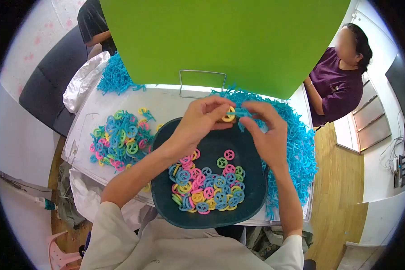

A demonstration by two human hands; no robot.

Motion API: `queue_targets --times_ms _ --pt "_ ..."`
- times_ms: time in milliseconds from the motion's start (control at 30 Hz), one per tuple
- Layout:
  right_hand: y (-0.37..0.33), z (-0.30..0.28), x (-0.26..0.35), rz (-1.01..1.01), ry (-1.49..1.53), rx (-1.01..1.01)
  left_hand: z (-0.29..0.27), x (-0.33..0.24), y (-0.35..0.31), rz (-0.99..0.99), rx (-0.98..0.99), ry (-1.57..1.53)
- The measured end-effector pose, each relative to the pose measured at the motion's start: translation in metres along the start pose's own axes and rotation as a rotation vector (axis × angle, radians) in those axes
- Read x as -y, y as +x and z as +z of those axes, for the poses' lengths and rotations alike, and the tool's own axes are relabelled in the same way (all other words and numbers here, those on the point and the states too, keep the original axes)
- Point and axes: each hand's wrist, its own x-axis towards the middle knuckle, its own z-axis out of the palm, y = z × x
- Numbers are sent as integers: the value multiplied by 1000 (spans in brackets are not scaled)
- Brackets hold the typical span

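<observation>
Above the far part of a dark basin point(162, 198), my two hands meet. Between the fingers of my left hand point(206, 116) is a small yellow plastic wheel point(229, 118) with spokes. My right hand point(266, 126) pinches a blue branched plastic piece point(243, 112) against or close beside the wheel; whether they are joined is hard to see. Inside the basin lie many loose spoked wheels point(207, 182) in pink, blue, yellow and green.
A large heap of blue plastic pieces point(297, 148) covers the table's right side; a smaller blue heap point(114, 76) lies far left. Wheels mixed with blue pieces point(121, 139) are piled left of the basin. A green panel point(225, 40) stands behind; people sit beyond it on both sides.
</observation>
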Motion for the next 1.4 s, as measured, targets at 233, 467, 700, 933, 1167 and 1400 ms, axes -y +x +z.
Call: queue_targets --times_ms 233,467,700,933,1167,1400 --pt "1 -10 -1 607 771 209 -15 -1 -5 183 -33 358" --pt "1 -4 -3 580 878 140 -44 42 -42 310 320 1692" --pt "1 2 0 547 847 115 -43 37 -37 197 305 1694" --pt "1 6 1 570 713 105 -45 37 -35 273 251 1650" --pt "-2 6 0 539 421 107 -48 35 -25 413 115 1344" --pt "-4 6 6 475 167 128 -16 9 -22 242 -29 345"
